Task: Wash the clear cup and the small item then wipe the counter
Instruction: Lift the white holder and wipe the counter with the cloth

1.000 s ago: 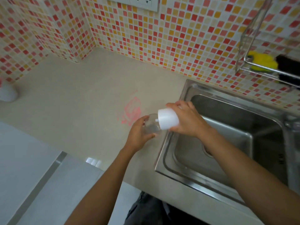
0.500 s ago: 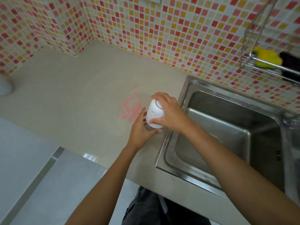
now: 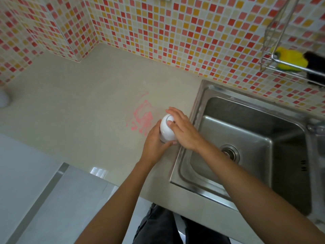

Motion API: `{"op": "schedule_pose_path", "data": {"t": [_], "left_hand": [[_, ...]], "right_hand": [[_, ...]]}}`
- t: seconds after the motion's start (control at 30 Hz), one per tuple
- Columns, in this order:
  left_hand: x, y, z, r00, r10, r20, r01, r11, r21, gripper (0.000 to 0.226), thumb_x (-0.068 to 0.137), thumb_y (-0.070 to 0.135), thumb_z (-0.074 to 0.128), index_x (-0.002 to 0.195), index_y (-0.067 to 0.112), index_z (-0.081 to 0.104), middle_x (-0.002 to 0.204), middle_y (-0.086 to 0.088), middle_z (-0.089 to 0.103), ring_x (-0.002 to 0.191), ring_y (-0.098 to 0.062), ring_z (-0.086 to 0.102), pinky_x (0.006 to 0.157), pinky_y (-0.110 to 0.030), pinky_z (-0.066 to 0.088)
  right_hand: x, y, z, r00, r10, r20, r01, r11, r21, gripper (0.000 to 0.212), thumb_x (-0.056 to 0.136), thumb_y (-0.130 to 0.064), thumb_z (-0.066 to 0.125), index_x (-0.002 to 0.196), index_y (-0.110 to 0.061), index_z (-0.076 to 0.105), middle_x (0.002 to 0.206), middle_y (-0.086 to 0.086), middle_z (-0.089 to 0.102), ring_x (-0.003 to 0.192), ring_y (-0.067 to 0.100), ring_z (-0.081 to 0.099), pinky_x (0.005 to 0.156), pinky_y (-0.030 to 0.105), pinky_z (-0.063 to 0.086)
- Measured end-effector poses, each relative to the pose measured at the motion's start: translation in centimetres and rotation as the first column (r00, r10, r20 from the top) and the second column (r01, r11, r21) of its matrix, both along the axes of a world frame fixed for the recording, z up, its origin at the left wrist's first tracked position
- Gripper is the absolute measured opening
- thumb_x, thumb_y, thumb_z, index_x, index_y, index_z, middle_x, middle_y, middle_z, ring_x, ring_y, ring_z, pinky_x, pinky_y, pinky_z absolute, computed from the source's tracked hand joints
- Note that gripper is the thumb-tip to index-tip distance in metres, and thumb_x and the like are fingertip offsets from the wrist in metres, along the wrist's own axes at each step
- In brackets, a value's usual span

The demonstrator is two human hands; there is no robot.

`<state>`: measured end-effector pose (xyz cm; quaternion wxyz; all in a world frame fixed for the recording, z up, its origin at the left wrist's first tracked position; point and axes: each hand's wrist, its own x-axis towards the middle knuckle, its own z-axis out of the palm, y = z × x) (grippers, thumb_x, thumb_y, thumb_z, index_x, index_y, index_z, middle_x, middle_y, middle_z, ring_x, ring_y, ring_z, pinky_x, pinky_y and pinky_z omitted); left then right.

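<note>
Two hands meet over the counter (image 3: 70, 111), just left of the one sink (image 3: 197, 106). Between them is one white cap (image 3: 166, 128), dome side up, sitting on top of one clear cup (image 3: 163, 139). Only a thin sliver of the cup shows below the cap, the rest being hidden by fingers.

The left hand (image 3: 154, 144) is wrapped round the lower part, thumb and fingers curled about the cup from the left. The right hand (image 3: 184, 132) comes in from the sink side, grasping the cap with its fingers over the top and its thumb pressed on the near side. I cannot tell whether the cup's base touches the counter.

Just beside the hands, toward the wall, is one pink scribbled stain (image 3: 142, 118) on the counter. The sink has a single drain (image 3: 229, 154). One wire rack (image 3: 274, 30) hangs on the tiled wall (image 3: 175, 32) above the sink, holding two things: one yellow sponge (image 3: 288, 59) and one black thing (image 3: 314, 66). At the far left edge sits one white object (image 3: 3, 99), mostly cut off.
</note>
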<state>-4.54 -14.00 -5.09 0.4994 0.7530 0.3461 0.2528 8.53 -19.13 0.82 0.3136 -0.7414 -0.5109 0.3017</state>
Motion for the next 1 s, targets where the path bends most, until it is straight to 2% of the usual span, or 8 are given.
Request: {"op": "schedule_pose_path", "data": {"t": [0.07,0.2,0.27,0.33,0.4,0.73,0.9,1.0], "left_hand": [[0.1,0.0,0.2,1.000,-0.008,-0.013,0.008,1.000,0.001,0.071,0.072,0.036,0.081,0.134,0.029,0.045,0.124,0.015,0.058,0.108,0.001,0.056,0.087,-0.010,0.044],[0.1,0.4,-0.4,0.998,-0.022,-0.054,0.021,1.000,-0.021,0.073,0.071,0.035,0.082,0.134,0.030,0.045,0.122,0.018,0.057,0.104,0.008,0.054,0.085,-0.005,0.042],[-0.3,0.7,-0.9,0.997,-0.022,-0.072,0.019,0.999,-0.040,0.074,0.071,0.033,0.082,0.135,0.025,0.045,0.124,0.013,0.059,0.105,0.003,0.057,0.086,-0.006,0.042],[-0.6,0.8,-1.2,0.996,-0.014,-0.087,0.011,0.999,-0.038,0.075,0.073,0.030,0.081,0.137,0.020,0.043,0.126,0.005,0.061,0.108,-0.007,0.059,0.087,-0.008,0.043],[-0.7,0.8,-1.3,0.996,-0.006,-0.094,0.002,0.999,-0.044,0.074,0.074,0.028,0.081,0.137,0.019,0.043,0.125,0.003,0.062,0.107,-0.010,0.060,0.085,-0.006,0.043],[-0.7,0.7,-1.5,0.992,-0.012,-0.122,0.010,1.000,-0.018,0.079,0.072,0.030,0.082,0.139,0.017,0.041,0.124,0.002,0.062,0.104,-0.008,0.059,0.083,-0.008,0.041],[-0.7,0.5,-0.8,0.985,-0.017,-0.170,0.015,1.000,-0.011,0.081,0.071,0.029,0.083,0.139,0.016,0.040,0.123,0.000,0.063,0.103,-0.010,0.059,0.084,-0.016,0.044],[-0.7,0.5,0.1,0.980,-0.046,-0.194,0.042,0.999,-0.026,0.081,0.072,0.025,0.083,0.139,0.017,0.039,0.128,0.000,0.060,0.110,-0.013,0.058,0.090,-0.023,0.046]], "right_hand": [[0.1,-0.1,-0.1,0.990,-0.078,-0.122,0.077,0.997,-0.010,0.044,0.101,-0.025,0.039,0.144,-0.021,0.032,0.152,-0.004,0.026,0.137,0.013,0.026,0.091,0.007,0.041],[0.0,-0.2,-1.0,0.975,-0.175,-0.138,0.172,0.985,-0.034,0.047,0.099,-0.032,0.046,0.142,-0.021,0.033,0.147,-0.002,0.033,0.129,0.014,0.037,0.093,0.014,0.034],[-0.6,0.0,-1.2,0.962,-0.186,-0.198,0.179,0.982,-0.053,0.051,0.096,-0.036,0.051,0.142,-0.023,0.033,0.144,-0.001,0.037,0.122,0.015,0.042,0.074,-0.001,0.036],[-1.2,0.2,-1.3,0.942,-0.209,-0.261,0.203,0.978,-0.051,0.051,0.094,-0.034,0.055,0.140,-0.022,0.035,0.140,0.002,0.040,0.116,0.015,0.043,0.055,-0.004,0.037],[-1.4,0.3,-1.3,0.928,-0.235,-0.289,0.235,0.971,-0.034,0.049,0.094,-0.032,0.057,0.138,-0.021,0.037,0.138,0.003,0.042,0.114,0.016,0.045,0.051,-0.004,0.036],[-1.3,0.3,-2.2,0.946,-0.222,-0.237,0.228,0.974,-0.002,0.045,0.096,-0.032,0.051,0.137,-0.021,0.037,0.137,0.007,0.041,0.117,0.020,0.045,0.058,-0.006,0.034],[-1.2,0.4,-2.1,0.961,-0.187,-0.204,0.185,0.982,-0.031,0.046,0.097,-0.038,0.047,0.140,-0.027,0.033,0.136,0.007,0.038,0.119,0.024,0.045,0.053,0.002,0.040],[-0.7,0.2,-1.4,0.976,-0.130,-0.174,0.119,0.990,-0.070,0.059,0.095,-0.045,0.047,0.147,-0.029,0.024,0.148,0.006,0.030,0.130,0.025,0.039,0.088,0.018,0.039]]}}
